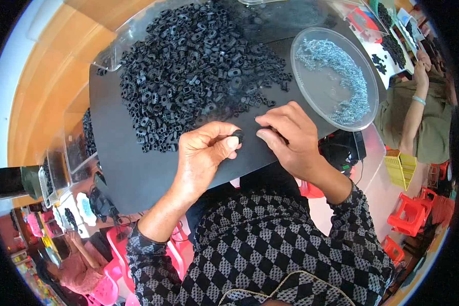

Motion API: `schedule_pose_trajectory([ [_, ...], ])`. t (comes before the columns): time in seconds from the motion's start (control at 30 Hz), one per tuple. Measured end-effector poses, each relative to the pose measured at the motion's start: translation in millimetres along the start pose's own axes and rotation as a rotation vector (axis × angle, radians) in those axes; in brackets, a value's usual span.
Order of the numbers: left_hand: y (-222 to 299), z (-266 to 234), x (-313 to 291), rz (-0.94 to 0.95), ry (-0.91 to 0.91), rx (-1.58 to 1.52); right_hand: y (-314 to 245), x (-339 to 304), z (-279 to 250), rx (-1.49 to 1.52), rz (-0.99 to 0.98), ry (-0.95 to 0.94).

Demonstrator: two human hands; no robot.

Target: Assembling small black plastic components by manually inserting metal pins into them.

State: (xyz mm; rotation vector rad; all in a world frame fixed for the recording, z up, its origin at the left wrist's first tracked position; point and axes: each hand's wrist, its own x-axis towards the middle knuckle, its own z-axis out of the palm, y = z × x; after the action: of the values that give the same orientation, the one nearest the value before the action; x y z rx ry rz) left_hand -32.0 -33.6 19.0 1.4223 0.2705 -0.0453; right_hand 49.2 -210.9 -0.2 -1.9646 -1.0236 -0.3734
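My left hand point(205, 148) is closed, pinching a small black plastic part point(237, 134) between thumb and fingers above the front of the dark table point(137, 178). Just to its right, my right hand point(295, 136) has its fingers curled toward the thumb. What lies at those fingertips, if anything, is too small to make out. Beyond both hands spreads a large heap of black plastic parts point(188, 71). At the far right of the table, a round clear tray point(321, 94) holds many small silvery metal pieces point(354, 76).
Clear plastic bins point(76, 148) with black parts stand off the left edge. Another person point(418, 112) sits at the right by a table with black parts; one more point(79, 268) is at the lower left. A yellow crate point(400, 168) and red stools point(408, 214) stand on the floor.
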Motion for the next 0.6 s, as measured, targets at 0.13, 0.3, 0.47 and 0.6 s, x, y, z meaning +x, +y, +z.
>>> schedule_pose_trajectory([
  [0.13, -1.7, -0.3, -6.9, -0.055, -0.005, -0.182, -14.6, 3.5, 3.4, 0.176, -0.027, -0.028],
  [0.3, -3.5, 5.5, -11.6, -0.009, 0.079, -0.209, -19.4, 5.0, 17.9, 0.148, -0.11, 0.036],
  [0.47, -4.9, 5.3, -16.6, -0.024, 0.106, -0.25, -22.6, 7.7, 19.5, 0.145, -0.117, 0.021],
  [0.6, -8.6, 0.7, -16.0, -0.041, 0.089, -0.409, -24.7, 6.0, 18.0, 0.18, -0.094, 0.012],
])
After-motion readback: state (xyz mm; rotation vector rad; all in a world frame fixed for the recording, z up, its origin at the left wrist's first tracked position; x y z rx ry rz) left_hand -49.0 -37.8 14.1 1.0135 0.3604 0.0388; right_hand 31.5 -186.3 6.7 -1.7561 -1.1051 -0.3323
